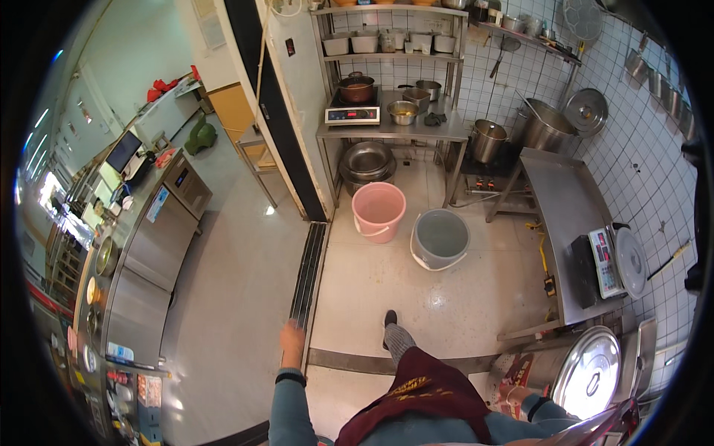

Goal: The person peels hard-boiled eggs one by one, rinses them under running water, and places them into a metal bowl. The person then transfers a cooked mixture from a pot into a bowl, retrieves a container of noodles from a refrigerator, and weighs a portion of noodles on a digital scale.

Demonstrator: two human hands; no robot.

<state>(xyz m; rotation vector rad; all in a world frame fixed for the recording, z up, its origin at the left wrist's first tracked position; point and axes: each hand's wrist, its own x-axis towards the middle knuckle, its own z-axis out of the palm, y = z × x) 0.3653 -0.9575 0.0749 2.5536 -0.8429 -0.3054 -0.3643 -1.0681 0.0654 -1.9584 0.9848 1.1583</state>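
My left hand (292, 340) hangs in the air over the floor, beside the dark floor channel (306, 286). Its fingers are smeared, and nothing can be seen in it. At the lower right, my right hand (515, 394) is close in front of a red-and-tan printed container (513, 368), near a large shiny round lid (587, 372). I cannot make out its fingers or whether it touches the container. On the floor ahead stand a pink bucket (379, 213) and a grey bucket (440, 239), both with white handles. A maroon apron (416, 401) covers my front.
A steel table (446, 128) with an induction cooker (354, 108) and pots stands at the back. To the right, a steel bench (554, 215) carries a weighing scale (599, 267). A steel counter (156, 230) runs along the left. A dark door frame (275, 126) divides the rooms.
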